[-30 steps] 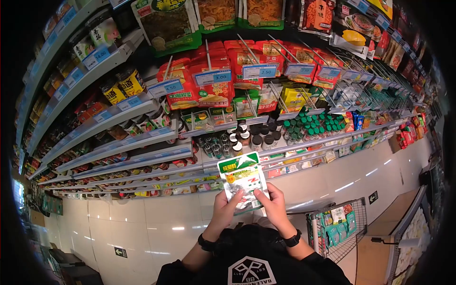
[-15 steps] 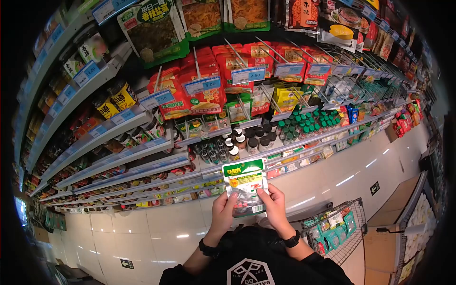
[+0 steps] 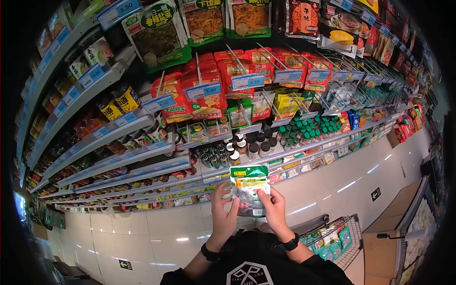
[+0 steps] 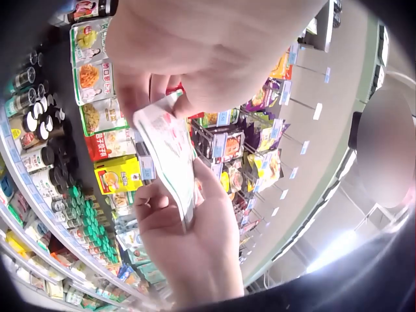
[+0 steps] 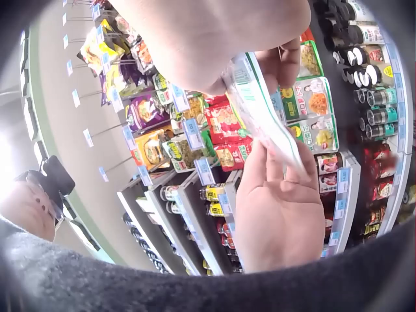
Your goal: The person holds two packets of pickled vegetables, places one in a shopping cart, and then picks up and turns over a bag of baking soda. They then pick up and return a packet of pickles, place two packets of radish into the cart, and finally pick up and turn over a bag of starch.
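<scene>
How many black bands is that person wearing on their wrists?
2 that I can see: one black band on the left wrist, and another black band on the right wrist. The black sleeves might hide more.

green-topped silver pouch [image 3: 248, 191] with yellow strip, black shirt [image 3: 308, 273] with white emblem [image 3: 250, 275], red packets [image 3: 213, 73], green bottle caps [image 3: 311, 125], black wristbands [image 3: 291, 242]

- Facing you, a shelf [image 3: 270, 158] carries green-capped bottles [image 3: 308, 130] in rows near its front edge.
- Left of those, along the same edge, you have dark-capped jars [image 3: 253, 150], then white-capped jars [image 3: 235, 156].
- On the shelf [image 3: 114, 129] to your left, yellow-labelled jars [image 3: 126, 100] stand close to its right end.
- The tiled floor [image 3: 180, 223] beneath you bears arrow signs [image 3: 125, 264].
</scene>
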